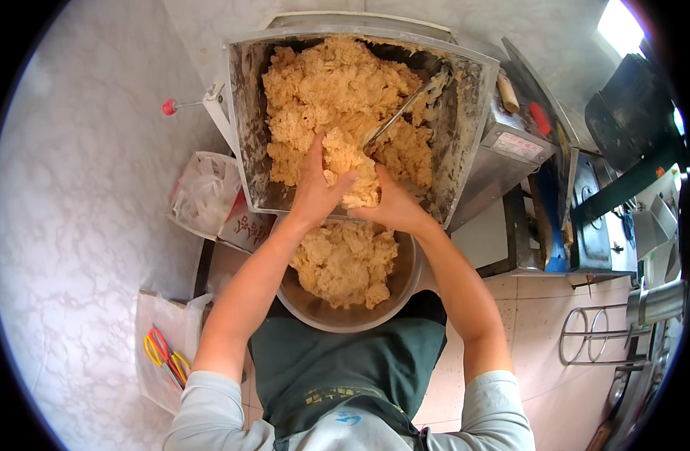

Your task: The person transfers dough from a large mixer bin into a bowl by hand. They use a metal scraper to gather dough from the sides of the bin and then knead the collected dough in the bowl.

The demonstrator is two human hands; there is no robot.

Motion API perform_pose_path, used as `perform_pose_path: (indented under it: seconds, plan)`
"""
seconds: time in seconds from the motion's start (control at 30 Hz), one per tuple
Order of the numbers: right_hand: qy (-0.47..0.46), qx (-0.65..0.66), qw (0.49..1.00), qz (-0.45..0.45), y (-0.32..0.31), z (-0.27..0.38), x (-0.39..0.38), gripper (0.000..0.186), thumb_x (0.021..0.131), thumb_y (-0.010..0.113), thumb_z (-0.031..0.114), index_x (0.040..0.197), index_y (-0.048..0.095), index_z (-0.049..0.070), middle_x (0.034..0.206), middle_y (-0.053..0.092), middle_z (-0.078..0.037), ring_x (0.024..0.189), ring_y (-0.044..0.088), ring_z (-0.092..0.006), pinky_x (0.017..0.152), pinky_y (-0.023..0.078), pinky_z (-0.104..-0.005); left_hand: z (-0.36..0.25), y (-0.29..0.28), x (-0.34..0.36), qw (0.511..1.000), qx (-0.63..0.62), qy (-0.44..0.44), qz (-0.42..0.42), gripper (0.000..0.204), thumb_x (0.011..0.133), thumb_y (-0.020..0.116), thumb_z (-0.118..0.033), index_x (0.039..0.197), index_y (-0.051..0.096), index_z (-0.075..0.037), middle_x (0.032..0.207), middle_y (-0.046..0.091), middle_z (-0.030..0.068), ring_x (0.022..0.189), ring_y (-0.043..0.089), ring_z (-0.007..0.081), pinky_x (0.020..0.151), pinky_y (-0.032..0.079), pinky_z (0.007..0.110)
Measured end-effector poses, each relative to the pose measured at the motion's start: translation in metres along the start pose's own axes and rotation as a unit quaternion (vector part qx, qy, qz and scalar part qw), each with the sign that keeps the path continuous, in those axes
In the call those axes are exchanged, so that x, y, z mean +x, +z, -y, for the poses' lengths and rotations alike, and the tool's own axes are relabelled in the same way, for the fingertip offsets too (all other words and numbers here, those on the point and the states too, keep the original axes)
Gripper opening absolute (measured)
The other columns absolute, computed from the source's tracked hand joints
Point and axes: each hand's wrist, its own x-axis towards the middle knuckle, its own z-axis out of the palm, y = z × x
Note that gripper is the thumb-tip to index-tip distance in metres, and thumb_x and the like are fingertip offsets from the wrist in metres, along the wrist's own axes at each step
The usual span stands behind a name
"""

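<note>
Both my hands grip one lump of crumbly tan dough (350, 167) over the near side of a metal mixer trough (465, 128). My left hand (315, 192) presses on the lump's left side, and my right hand (397, 204) closes on its right side. Behind them, more of the rough dough (334, 86) fills much of the trough. A metal mixing bar (397, 115) slants out of that mass. Just below my hands, a steel bowl (347, 322) holds another heap of dough (345, 263). It sits against my dark green apron (337, 368).
Left of the trough, a lever with a red knob (169, 107) sticks out. Under it stands a cardboard box (243, 225) with plastic bags (206, 197). Scissors (164, 355) with red and yellow handles lie lower left. On the right are a metal machine housing (503, 161) and a wire rack (585, 334).
</note>
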Motion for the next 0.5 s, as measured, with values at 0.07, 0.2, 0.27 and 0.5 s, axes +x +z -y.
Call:
perform_pose_path:
  seconds: [0.07, 0.2, 0.27, 0.5]
  plan:
    - [-0.020, 0.017, 1.000, 0.000, -0.001, 0.002, -0.002, 0.101, 0.072, 0.086, 0.030, 0.151, 0.035, -0.008, 0.139, 0.057, -0.027, 0.127, 0.060, -0.0349, 0.105, 0.049, -0.0402, 0.001, 0.002, 0.000, 1.000, -0.020, 0.003, -0.004, 0.107, 0.091, 0.074, -0.057, 0.165, 0.017, -0.005, 0.162, 0.031, 0.0246, 0.149, 0.037, 0.0350, 0.120, 0.034, 0.045]
    - [-0.018, 0.013, 1.000, -0.005, -0.002, 0.006, -0.008, 0.097, 0.071, 0.085, 0.027, 0.149, 0.037, -0.008, 0.132, 0.061, -0.027, 0.120, 0.064, -0.0346, 0.100, 0.051, -0.0398, 0.001, 0.006, -0.006, 0.997, -0.073, 0.006, -0.007, 0.103, 0.087, 0.083, -0.032, 0.164, 0.020, -0.004, 0.156, 0.040, 0.0209, 0.142, 0.045, 0.0302, 0.117, 0.039, 0.042]
    - [-0.005, 0.019, 1.000, -0.004, -0.003, 0.004, -0.011, 0.104, 0.068, 0.087, 0.030, 0.151, 0.035, -0.008, 0.131, 0.062, -0.027, 0.120, 0.064, -0.0345, 0.099, 0.051, -0.0392, 0.001, 0.011, -0.009, 0.995, -0.100, 0.007, -0.019, 0.102, 0.085, 0.085, -0.025, 0.162, 0.022, -0.003, 0.154, 0.041, 0.0208, 0.140, 0.046, 0.0306, 0.116, 0.040, 0.042]
    - [-0.076, -0.004, 0.995, -0.056, 0.004, -0.014, -0.016, 0.105, 0.066, 0.087, 0.026, 0.151, 0.034, -0.007, 0.133, 0.061, -0.026, 0.119, 0.064, -0.0342, 0.099, 0.051, -0.0400, -0.017, 0.020, -0.021, 0.976, -0.211, -0.004, -0.050, 0.098, 0.081, 0.084, -0.014, 0.160, 0.027, -0.002, 0.152, 0.041, 0.0210, 0.139, 0.047, 0.0305, 0.114, 0.041, 0.043]
